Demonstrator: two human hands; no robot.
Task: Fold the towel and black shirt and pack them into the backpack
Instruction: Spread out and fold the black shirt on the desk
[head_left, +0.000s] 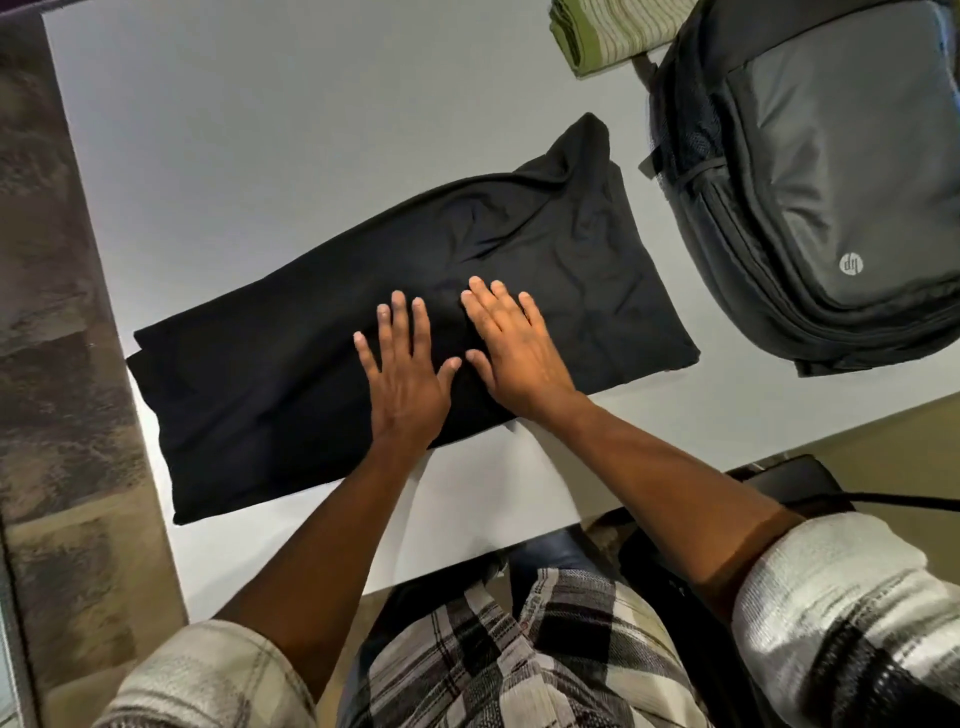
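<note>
- Fingers of left hand (405, 382) straight & spread apart, flat on the black shirt (322, 374); holding nothing, just pressing down.
- Fingers of right hand (514, 348) straight, closer together, also flat on the shirt; thumb out toward the left thumb, tips nearly touching.
- Both hands side by side near the shirt's near long edge, approx. mid-length; wrists cross that edge onto the white table (208, 171).
- Shirt is folded into a long band lying diagonally; most of its cloth spreads left of the left fingers & beyond/right of the right fingers. Wrinkles bunch just past the right fingertips, toward the far end w/ a raised corner.
- Backpack (810, 197) lies flat, well right of the right fingers, apart from the shirt; round logo facing up.
- Towel (597, 31), green w/ striped part, folded, far beyond the fingers at the table's far edge, touching the backpack's top.
- Plaid sleeves (831, 613) rolled back on both forearms.
</note>
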